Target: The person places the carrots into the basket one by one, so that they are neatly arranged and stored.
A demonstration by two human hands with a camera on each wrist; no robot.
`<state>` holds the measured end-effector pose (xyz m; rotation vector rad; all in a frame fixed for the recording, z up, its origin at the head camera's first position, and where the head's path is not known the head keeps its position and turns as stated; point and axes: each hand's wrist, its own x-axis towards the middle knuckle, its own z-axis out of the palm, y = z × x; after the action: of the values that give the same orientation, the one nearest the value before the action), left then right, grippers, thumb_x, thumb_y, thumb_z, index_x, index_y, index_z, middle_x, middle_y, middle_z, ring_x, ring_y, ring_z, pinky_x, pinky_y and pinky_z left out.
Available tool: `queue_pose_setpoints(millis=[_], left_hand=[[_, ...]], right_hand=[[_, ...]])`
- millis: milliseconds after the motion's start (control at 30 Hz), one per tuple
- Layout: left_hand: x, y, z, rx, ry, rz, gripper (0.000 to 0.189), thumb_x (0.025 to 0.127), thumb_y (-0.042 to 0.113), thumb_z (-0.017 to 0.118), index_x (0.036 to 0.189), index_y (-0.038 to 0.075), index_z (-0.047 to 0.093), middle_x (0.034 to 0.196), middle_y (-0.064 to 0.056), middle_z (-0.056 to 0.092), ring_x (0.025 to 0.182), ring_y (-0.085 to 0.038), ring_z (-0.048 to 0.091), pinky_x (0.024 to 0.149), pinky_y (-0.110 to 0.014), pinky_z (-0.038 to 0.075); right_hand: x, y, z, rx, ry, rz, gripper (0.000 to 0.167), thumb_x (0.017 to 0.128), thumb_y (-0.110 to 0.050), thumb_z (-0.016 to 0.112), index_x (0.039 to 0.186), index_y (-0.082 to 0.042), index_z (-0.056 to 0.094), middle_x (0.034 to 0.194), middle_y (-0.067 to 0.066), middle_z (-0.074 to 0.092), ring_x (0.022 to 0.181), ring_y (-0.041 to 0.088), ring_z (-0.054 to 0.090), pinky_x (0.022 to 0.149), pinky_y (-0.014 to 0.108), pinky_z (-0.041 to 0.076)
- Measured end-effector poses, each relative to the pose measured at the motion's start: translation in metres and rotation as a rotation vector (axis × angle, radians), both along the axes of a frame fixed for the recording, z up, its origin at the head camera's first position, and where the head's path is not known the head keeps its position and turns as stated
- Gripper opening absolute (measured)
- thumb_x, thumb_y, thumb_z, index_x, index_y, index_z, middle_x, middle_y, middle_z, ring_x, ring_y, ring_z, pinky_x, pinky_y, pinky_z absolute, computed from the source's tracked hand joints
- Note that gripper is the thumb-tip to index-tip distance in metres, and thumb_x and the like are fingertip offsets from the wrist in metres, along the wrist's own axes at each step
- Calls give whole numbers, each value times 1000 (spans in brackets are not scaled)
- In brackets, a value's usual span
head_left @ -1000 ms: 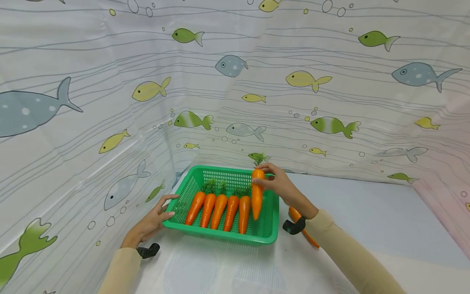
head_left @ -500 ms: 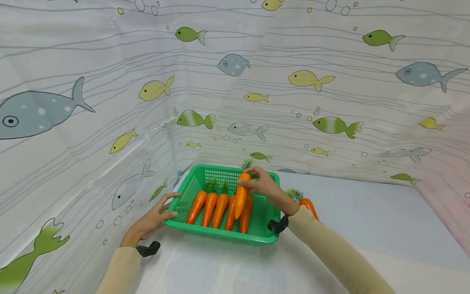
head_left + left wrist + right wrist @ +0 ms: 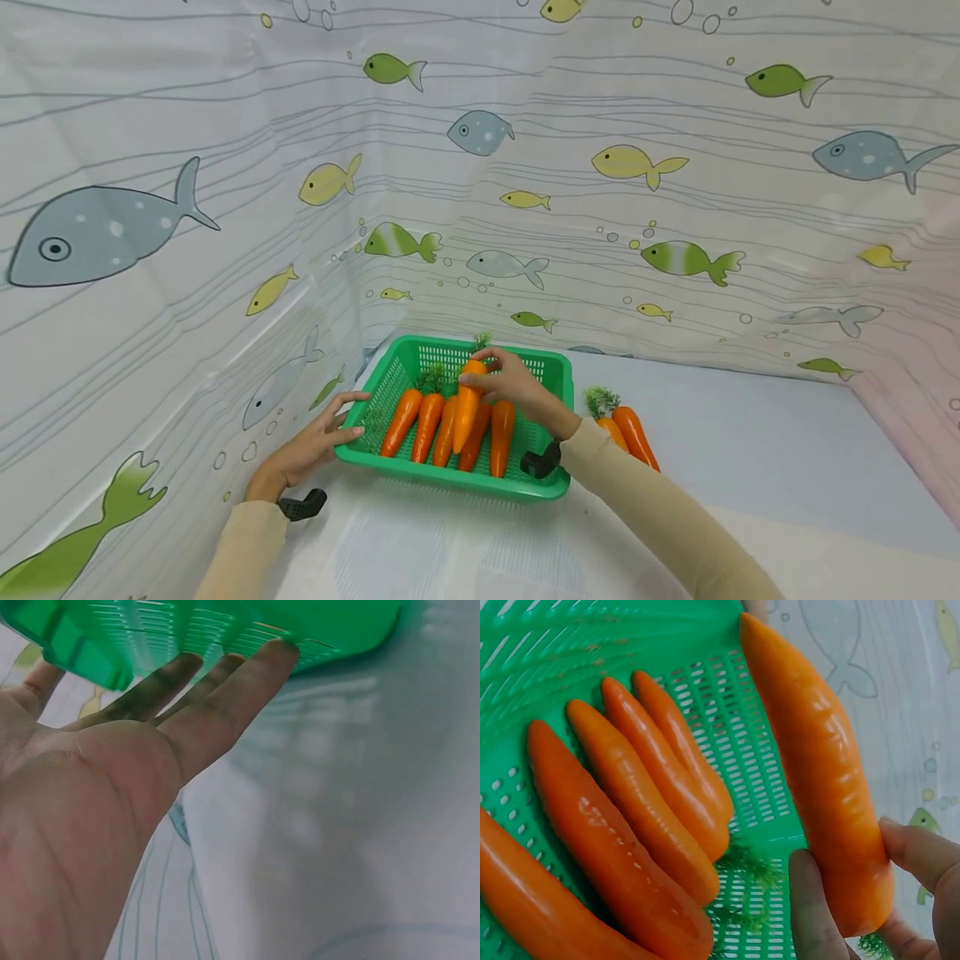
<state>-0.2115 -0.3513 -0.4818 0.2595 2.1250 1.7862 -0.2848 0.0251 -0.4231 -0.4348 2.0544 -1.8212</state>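
In the head view a green plastic basket [image 3: 450, 479] stands on the table with several orange carrots [image 3: 401, 422] lying side by side in it, leafy tops [image 3: 430, 377] toward the back. My right hand [image 3: 513, 387] pinches one carrot [image 3: 817, 772] by its thick end, thumb and fingers on opposite sides. That carrot hangs tip down above the others, and its green top shows behind my fingers. My left hand [image 3: 318, 442] is at the basket's left side, its fingers extended and touching the slotted wall [image 3: 217, 630] in the left wrist view.
Right of the basket, two more carrots [image 3: 636, 433] lie on the pale tabletop [image 3: 750, 450], partly behind my right sleeve [image 3: 660, 500]. Fish-patterned sheets [image 3: 570, 242] rise close behind and to the left of the basket.
My right hand has carried the carrot leftward over the basket, from its right side to above the middle carrots. The left hand stays at the basket's left side.
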Motion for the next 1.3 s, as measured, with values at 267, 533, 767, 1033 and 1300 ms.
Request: queue_pose_setpoints(millis=[267, 533, 767, 1033, 1300], left_hand=[[0, -2, -6, 0, 25, 16, 61, 105, 16, 60, 155, 24, 25, 153, -28, 28, 122, -37, 52, 91, -47, 53], [0, -2, -10, -11, 63, 28, 60, 104, 17, 61, 155, 23, 29, 154, -25, 28, 126, -40, 44, 89, -48, 51], [0, 3, -10, -10, 51, 44, 60, 104, 17, 61, 155, 25, 30, 155, -27, 29, 125, -41, 47, 90, -48, 52], [0, 4, -7, -1, 59, 45, 59, 105, 18, 61, 155, 25, 30, 154, -26, 30, 124, -42, 47, 89, -48, 52], [0, 2, -7, 12, 46, 52, 60, 104, 18, 62, 155, 23, 30, 154, -27, 28, 124, -41, 47, 89, -48, 52]], right_hand=[[-2, -25, -9, -6, -24, 27, 55, 92, -22, 80, 137, -5, 54, 126, 22, 52, 89, 31, 68, 89, 59, 54], [2, -46, -12, -31, -53, 67, 51, 93, -20, 79, 134, -5, 53, 120, 20, 58, 86, 32, 69, 91, 62, 51], [-3, -56, -21, -53, -95, 79, 49, 93, -19, 79, 131, -3, 51, 112, 20, 61, 82, 38, 71, 86, 60, 55], [-7, -74, -26, -33, -42, 79, 47, 93, -15, 78, 128, -1, 50, 108, 19, 63, 82, 32, 71, 83, 59, 55], [-9, -83, -31, -77, -94, 73, 49, 93, -12, 78, 130, 1, 50, 110, 19, 62, 84, 32, 71, 86, 59, 55]])
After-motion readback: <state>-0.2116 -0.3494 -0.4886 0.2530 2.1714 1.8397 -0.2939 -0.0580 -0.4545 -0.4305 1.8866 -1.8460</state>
